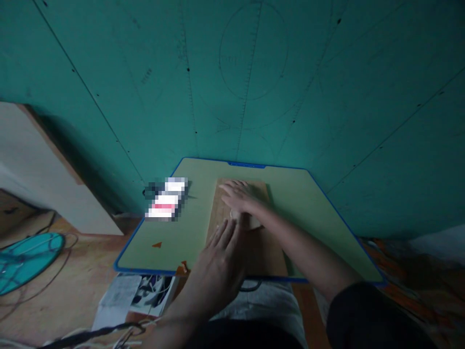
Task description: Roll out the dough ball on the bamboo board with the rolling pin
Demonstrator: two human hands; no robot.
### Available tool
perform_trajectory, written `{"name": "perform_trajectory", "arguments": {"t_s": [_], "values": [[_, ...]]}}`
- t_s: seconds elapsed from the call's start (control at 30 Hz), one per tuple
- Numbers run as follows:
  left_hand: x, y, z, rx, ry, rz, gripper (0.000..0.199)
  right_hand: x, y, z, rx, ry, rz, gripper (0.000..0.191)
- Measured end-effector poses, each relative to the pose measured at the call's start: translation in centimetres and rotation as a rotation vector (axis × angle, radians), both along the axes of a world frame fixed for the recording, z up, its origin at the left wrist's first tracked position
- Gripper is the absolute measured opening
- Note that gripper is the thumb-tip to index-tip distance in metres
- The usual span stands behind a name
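A wooden board [267, 254] lies on a pale green table with a blue rim [316, 213]. Over the near left part of the board is my left hand [223, 254], its fingers extended and pointing away from me. Farther up the board, my right hand [240, 196] lies with its fingers stretched out to the left. Between and under the hands, a light, flat, rounded piece [253, 223] rests on the board, partly covered by them. Both palms are hidden.
A pixelated phone-like object [167, 199] is at the table's left side. Orange scraps [157, 245] lie nearby. Behind stands a green wall [254, 72] with pencil marks. Cables and a turquoise round object [31, 259] are on the floor at left.
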State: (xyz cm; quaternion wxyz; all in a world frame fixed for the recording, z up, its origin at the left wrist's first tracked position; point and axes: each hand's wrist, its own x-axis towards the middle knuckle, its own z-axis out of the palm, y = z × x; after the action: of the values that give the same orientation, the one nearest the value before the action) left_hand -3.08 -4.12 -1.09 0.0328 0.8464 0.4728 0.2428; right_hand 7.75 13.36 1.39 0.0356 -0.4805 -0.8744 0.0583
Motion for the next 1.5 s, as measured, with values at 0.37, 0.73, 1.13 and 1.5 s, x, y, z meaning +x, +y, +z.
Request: {"name": "perform_trajectory", "arguments": {"t_s": [0.37, 0.73, 1.13, 1.5], "values": [[6.5, 1.2, 1.8, -0.102, -0.165, -0.306, 0.039, 8.7, -1.3, -2.6, -0.056, 0.141, -0.087, 0.057], [10.1, 2.3, 0.9, -0.076, -0.098, -0.509, 0.011, 13.8, -2.4, -4.3, -0.182, 0.373, -0.100, 0.057], [5.5, 0.1, -0.2, -0.047, -0.070, -0.242, 0.046, 7.3, -2.2, -1.7, -0.054, 0.148, -0.030, 0.054], [1.5, -2.1, -2.0, 0.073, 0.007, 0.010, 0.047, 0.8, -2.9, 0.1, 0.020, -0.007, 0.028, 0.054]]}}
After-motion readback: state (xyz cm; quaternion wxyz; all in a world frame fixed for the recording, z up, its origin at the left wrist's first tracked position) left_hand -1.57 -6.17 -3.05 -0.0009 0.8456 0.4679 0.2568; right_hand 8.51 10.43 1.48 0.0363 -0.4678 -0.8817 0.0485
